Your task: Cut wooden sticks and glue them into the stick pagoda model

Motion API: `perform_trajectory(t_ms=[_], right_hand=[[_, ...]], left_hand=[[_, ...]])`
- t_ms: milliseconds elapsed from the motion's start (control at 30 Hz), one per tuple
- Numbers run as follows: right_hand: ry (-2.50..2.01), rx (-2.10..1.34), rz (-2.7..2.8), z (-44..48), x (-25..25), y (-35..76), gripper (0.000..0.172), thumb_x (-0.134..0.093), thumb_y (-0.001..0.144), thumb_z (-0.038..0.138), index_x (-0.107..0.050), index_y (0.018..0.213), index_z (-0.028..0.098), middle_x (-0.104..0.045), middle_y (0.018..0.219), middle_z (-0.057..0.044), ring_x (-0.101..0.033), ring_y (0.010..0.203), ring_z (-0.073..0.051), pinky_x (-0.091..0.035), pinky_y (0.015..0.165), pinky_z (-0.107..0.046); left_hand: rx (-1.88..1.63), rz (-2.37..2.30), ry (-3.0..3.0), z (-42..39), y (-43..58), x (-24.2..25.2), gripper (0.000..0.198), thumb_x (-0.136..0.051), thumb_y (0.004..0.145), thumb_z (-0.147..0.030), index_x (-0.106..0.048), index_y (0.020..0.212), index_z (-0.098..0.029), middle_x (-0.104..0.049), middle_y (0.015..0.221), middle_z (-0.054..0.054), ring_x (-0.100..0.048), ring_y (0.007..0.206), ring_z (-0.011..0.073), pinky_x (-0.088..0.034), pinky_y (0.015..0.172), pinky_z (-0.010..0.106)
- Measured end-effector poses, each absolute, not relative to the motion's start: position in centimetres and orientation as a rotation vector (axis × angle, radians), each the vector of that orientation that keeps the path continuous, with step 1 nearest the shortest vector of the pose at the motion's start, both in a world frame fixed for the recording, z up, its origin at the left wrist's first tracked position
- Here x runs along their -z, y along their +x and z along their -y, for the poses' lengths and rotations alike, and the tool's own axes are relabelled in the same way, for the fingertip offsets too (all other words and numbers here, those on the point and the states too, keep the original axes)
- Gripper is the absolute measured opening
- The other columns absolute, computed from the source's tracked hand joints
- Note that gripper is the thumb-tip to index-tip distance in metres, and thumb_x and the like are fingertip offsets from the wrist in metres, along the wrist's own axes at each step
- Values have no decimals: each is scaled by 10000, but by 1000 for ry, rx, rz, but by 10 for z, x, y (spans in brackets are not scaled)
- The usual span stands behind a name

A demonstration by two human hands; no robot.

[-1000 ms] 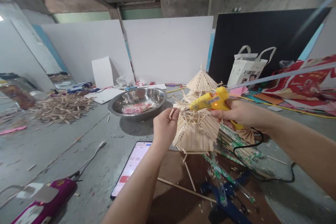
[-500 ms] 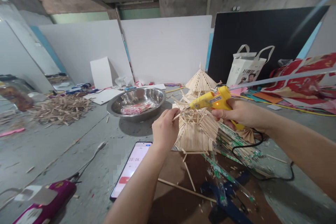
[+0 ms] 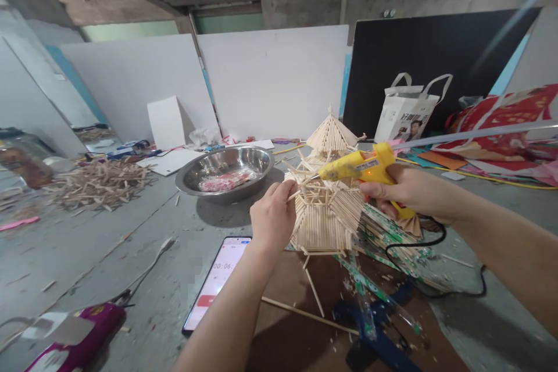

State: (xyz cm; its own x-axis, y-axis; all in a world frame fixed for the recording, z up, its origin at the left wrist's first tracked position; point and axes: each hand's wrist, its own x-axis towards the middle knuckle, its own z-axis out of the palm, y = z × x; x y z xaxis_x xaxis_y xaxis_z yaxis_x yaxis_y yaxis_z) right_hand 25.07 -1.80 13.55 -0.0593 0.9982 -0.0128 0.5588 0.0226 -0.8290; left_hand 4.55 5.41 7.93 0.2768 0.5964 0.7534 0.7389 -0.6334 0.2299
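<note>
My left hand (image 3: 273, 218) pinches a short thin wooden stick (image 3: 294, 194) and holds its tip against the left edge of a stick-built pagoda model (image 3: 328, 209). Its fingers are closed on the stick. My right hand (image 3: 407, 190) grips a yellow hot glue gun (image 3: 360, 167) with a lit orange lamp. The gun's nozzle points left, close above the stick's tip at the model's middle tier. A long clear glue stick (image 3: 475, 132) juts out of the gun's back to the right. The gun's black cord (image 3: 436, 244) trails over the floor on the right.
A phone (image 3: 218, 282) showing a timer lies just below my left wrist. A steel bowl (image 3: 226, 170) sits behind, a heap of sticks (image 3: 100, 181) to its left. Loose sticks, a packet of sticks (image 3: 392, 241) and a blue tool (image 3: 375, 331) lie on brown board. A magenta object (image 3: 74, 340) lies bottom left.
My left hand turned the short stick down and brought it to the model's edge. The glue gun shifted slightly right and its nozzle now hovers by the stick's tip.
</note>
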Motion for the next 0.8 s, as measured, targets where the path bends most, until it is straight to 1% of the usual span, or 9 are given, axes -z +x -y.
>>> perform_trajectory(t_ms=[100, 233, 300, 367, 433, 500, 567, 667, 800], right_hand=[[-1526, -892, 1589, 31, -133, 263, 331, -527, 668, 502, -491, 707, 175, -456, 416, 43, -432, 357, -86, -349, 363, -213], [-1527, -750, 1372, 54, -115, 303, 362, -543, 625, 532, -516, 738, 189, -468, 376, 32, -425, 329, -108, -352, 339, -228], [-1585, -708, 1141, 63, -96, 329, 360, -559, 605, 535, -502, 682, 189, -511, 405, 6, -462, 369, -115, -380, 376, -226], [-1694, -728, 904, 67, -72, 355, 382, -584, 565, 544, -477, 600, 179, -541, 432, -30, -480, 388, -123, -383, 375, -227], [-1729, -767, 755, 67, -45, 375, 353, -587, 582, 512, -496, 655, 179, -540, 440, -26, -478, 394, -125, -382, 375, -225], [-1782, -798, 660, 63, -21, 388, 295, -584, 611, 458, -495, 665, 183, -503, 418, -5, -458, 386, -118, -376, 371, -217], [-1779, -848, 619, 58, -1, 395, 253, -564, 641, 430, -495, 682, 189, -519, 480, -8, -454, 399, -109, -380, 380, -215], [-1797, -893, 594, 53, 19, 397, 242, -592, 604, 418, -459, 665, 226, -556, 587, -28, -447, 400, -112, -375, 381, -238], [-1857, -942, 626, 52, 33, 396, 242, -578, 584, 454, -435, 634, 265, -539, 588, -33, -454, 405, -136, -379, 409, -273]], left_hand=[[1265, 1273, -2374, -53, 46, -81, 199, -402, 794, -223, -588, 850, -179, -617, 711, 14, -569, 671, 122, -393, 570, 205], [1241, 1296, -2353, -53, 46, -80, 210, -387, 804, -240, -587, 846, -191, -615, 713, 10, -568, 673, 120, -384, 562, 203], [1236, 1299, -2352, -53, 47, -80, 208, -389, 804, -237, -585, 854, -193, -617, 727, 10, -566, 678, 120, -383, 566, 204], [1234, 1298, -2362, -53, 47, -80, 204, -394, 800, -229, -582, 868, -193, -618, 749, 9, -565, 687, 119, -384, 574, 205], [1223, 1299, -2372, -54, 47, -81, 202, -396, 796, -220, -580, 877, -195, -617, 759, 9, -563, 694, 119, -383, 577, 205], [1202, 1302, -2369, -54, 47, -82, 203, -395, 793, -213, -581, 872, -195, -612, 742, 8, -563, 692, 121, -379, 570, 205], [1184, 1303, -2366, -54, 46, -83, 204, -392, 792, -208, -580, 870, -195, -609, 733, 8, -562, 690, 122, -377, 565, 204], [1174, 1298, -2374, -54, 46, -84, 206, -385, 793, -203, -577, 868, -196, -612, 742, 12, -559, 689, 118, -379, 568, 201], [1135, 1296, -2369, -53, 45, -84, 203, -383, 789, -192, -573, 862, -199, -613, 740, 10, -559, 669, 118, -370, 544, 202]])
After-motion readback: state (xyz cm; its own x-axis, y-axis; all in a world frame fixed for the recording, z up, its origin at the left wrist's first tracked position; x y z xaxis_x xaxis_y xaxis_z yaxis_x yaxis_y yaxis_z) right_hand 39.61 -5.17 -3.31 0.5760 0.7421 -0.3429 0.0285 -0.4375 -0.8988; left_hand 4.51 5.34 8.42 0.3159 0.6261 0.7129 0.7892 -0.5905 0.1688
